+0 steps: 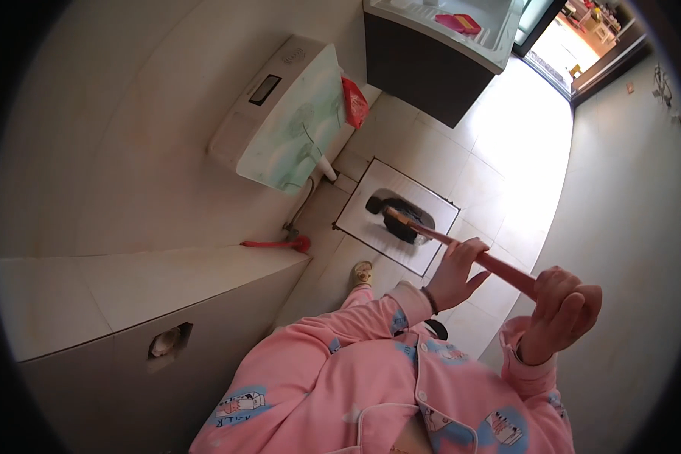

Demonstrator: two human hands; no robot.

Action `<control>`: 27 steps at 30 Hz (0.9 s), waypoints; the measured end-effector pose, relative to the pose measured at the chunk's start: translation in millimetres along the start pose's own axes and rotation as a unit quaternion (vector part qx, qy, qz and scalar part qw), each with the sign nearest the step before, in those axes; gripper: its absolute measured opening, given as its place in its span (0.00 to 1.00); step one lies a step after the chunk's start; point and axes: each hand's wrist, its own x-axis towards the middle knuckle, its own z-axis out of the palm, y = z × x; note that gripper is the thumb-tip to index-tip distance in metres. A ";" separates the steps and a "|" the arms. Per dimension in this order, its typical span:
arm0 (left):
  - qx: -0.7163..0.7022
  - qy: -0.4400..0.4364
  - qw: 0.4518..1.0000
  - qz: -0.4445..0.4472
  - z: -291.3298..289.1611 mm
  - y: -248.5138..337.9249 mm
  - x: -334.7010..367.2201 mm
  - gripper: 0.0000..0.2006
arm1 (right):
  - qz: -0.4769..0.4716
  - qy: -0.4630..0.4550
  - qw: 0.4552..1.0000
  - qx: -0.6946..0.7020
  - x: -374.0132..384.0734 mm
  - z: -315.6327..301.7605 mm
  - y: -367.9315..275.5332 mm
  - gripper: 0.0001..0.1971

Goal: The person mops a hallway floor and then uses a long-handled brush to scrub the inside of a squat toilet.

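The left hand had its fingers curled over the long stick, thumb along the underside, a grip that looked lighter than the other. The right hand was closed in a full fist near the stick's upper end. Set well apart, the two probably gave leverage: the upper fist to drive, the lower hand to steer. The stick slanted down and leftward, away from the body, which let its dark head lie over the trough of the squat toilet without stooping; whether it touched the bottom I could not tell.

Beyond that, the green-fronted cistern hung on the wall, its white pipe dropping toward the toilet, presumably to feed it. A red bag was beside the cistern. A red brush lay at the edge of the tiled ledge, perhaps to be within reach yet off the floor. Farther out stood a dark-fronted sink cabinet, with a pink packet on top.
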 end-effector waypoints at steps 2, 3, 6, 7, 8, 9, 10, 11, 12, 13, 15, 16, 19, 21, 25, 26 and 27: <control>-0.029 0.052 0.997 -0.055 7.4 -3.9 0.9 0.20 | 0.109 0.077 0.986 0.100 9.0 49.9 0.8 0.03; -0.050 0.089 0.991 -0.089 16.6 -12.5 -0.4 0.19 | 0.027 0.264 0.936 0.230 2.9 100.4 33.9 0.03; -0.044 0.064 0.994 -0.076 3.9 -35.2 2.9 0.07 | -0.047 0.041 0.996 0.068 19.8 93.6 38.5 0.06; -0.093 0.052 0.988 -0.111 -6.9 -22.8 3.0 0.06 | -0.052 -0.040 0.996 0.063 26.6 83.3 18.2 0.05; -0.112 0.037 0.991 -0.064 -18.7 -6.4 4.5 0.06 | -0.095 -0.042 0.993 0.056 31.3 79.7 -6.1 0.05; -0.132 0.023 0.991 -0.011 -30.2 12.5 11.7 0.06 | -0.135 -0.007 0.984 0.119 34.2 79.3 -29.9 0.05; -0.140 -0.036 0.989 -0.016 -36.0 28.1 15.3 0.09 | -0.130 0.041 0.984 0.117 29.9 80.7 -27.5 0.05; -0.141 -0.033 0.989 -0.027 -35.3 15.8 3.8 0.09 | -0.124 0.081 0.981 0.123 23.8 89.1 -22.7 0.06; -0.059 -0.013 0.998 -0.034 -29.8 -4.3 -4.9 0.13 | -0.066 0.045 0.990 0.112 12.5 99.4 11.6 0.06; 0.027 0.009 0.999 -0.033 -26.5 -20.2 -7.2 0.17 | -0.016 0.013 0.995 0.100 6.6 105.3 42.0 0.06; 0.156 -0.042 0.986 -0.027 -45.9 -13.2 -30.0 0.23 | -0.071 -0.091 0.988 0.106 14.2 98.0 32.2 0.06; 0.059 -0.067 0.994 -0.062 -59.4 -4.5 -25.3 0.20 | -0.050 -0.072 0.990 0.114 25.6 85.6 37.0 0.06; -0.373 -0.170 0.895 -0.180 -121.2 79.7 -1.3 0.06 | -0.028 0.026 0.980 0.196 36.5 40.8 4.5 0.08; -0.674 -0.243 0.695 -0.057 -149.2 122.6 1.8 0.13 | -0.145 0.002 0.964 0.222 53.5 13.3 -48.7 0.08; -0.819 -0.193 0.522 0.138 -144.3 199.3 2.4 0.27 | -0.155 0.066 0.977 0.129 45.9 42.6 -61.8 0.07; -0.820 -0.171 0.510 0.195 -136.5 200.0 2.5 0.30 | -0.083 0.123 0.984 0.101 39.2 65.7 -41.5 0.06; -0.828 -0.251 0.481 0.141 -142.1 192.5 5.5 0.33 | 0.014 0.124 0.979 0.162 39.3 84.0 -9.9 0.06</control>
